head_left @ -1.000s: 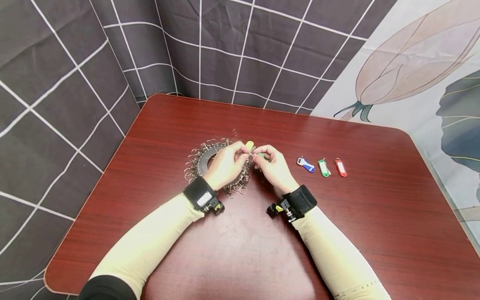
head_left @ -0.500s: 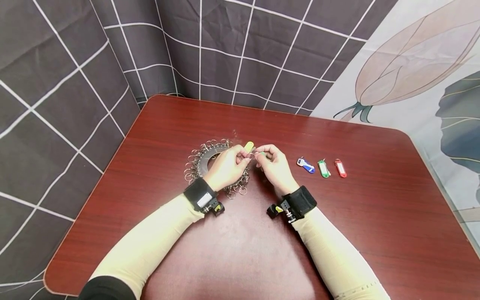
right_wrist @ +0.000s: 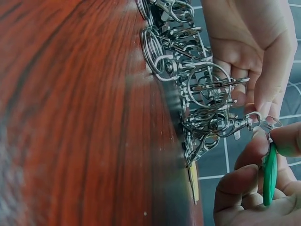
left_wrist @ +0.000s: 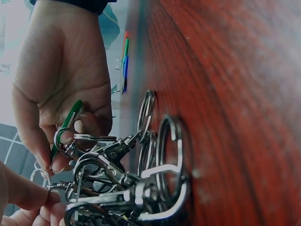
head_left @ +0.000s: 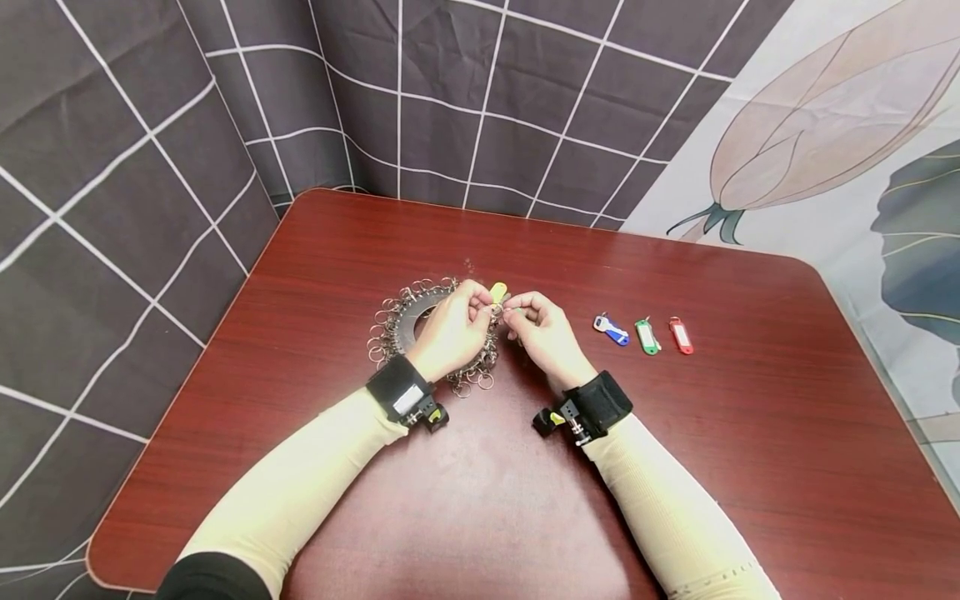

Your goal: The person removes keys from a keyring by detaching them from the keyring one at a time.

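Observation:
A round grey holder (head_left: 406, 327) lies on the table, its edge hung with metal clasps and key rings (left_wrist: 173, 160). My left hand (head_left: 452, 327) reaches over its right side and pinches a small key ring (left_wrist: 40, 176) on one of the clasps. Facing it, my right hand (head_left: 553, 337) pinches a green key tag (right_wrist: 270, 175) close to its metal ring. The fingertips of both hands almost meet where the two rings overlap in the right wrist view. Just beyond them, a yellow key tag (head_left: 498, 292) hangs at the holder's edge.
To the right on the reddish-brown table (head_left: 720, 433) lie a blue key tag (head_left: 617, 334) with a key, a green-and-white tag (head_left: 647, 337) and a red-and-white tag (head_left: 682, 336). A dark grid-patterned cloth (head_left: 450, 108) hangs behind the table.
Both hands have shifted slightly; the fingertips dipped and parted a little half a second ago and are now raised and closer together. The green tag shows less between the right fingers.

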A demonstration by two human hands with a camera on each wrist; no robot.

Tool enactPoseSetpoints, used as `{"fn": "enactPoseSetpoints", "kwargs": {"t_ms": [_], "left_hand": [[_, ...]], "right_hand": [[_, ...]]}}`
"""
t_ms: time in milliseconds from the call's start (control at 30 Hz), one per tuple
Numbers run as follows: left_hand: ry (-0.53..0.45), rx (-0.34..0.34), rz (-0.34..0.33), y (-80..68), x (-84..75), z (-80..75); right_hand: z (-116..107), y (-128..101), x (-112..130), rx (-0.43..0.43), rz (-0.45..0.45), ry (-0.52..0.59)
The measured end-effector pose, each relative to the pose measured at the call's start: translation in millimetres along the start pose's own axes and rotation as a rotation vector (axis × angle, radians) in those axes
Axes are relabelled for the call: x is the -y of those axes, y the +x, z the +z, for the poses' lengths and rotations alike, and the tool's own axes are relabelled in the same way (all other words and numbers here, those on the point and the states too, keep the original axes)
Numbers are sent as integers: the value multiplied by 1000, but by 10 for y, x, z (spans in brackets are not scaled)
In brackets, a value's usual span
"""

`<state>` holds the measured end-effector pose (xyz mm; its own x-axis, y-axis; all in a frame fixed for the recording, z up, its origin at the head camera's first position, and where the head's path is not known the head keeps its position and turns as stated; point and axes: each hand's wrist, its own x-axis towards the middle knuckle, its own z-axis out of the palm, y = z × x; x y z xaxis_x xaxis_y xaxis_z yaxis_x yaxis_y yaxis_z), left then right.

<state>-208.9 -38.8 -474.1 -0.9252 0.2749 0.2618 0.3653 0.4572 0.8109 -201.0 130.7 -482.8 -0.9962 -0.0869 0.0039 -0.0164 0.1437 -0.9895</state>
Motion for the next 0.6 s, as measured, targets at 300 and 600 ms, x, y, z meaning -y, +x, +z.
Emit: {"fn": "enactPoseSetpoints", "kwargs": {"t_ms": [300,600], "left_hand": [[-2,-5,30,9,24,8],[-4,25,69,11,-10,-15]], "right_hand": [[0,-4,-16,25,-10,-7],[-14,1,3,18,-2,-20]]}}
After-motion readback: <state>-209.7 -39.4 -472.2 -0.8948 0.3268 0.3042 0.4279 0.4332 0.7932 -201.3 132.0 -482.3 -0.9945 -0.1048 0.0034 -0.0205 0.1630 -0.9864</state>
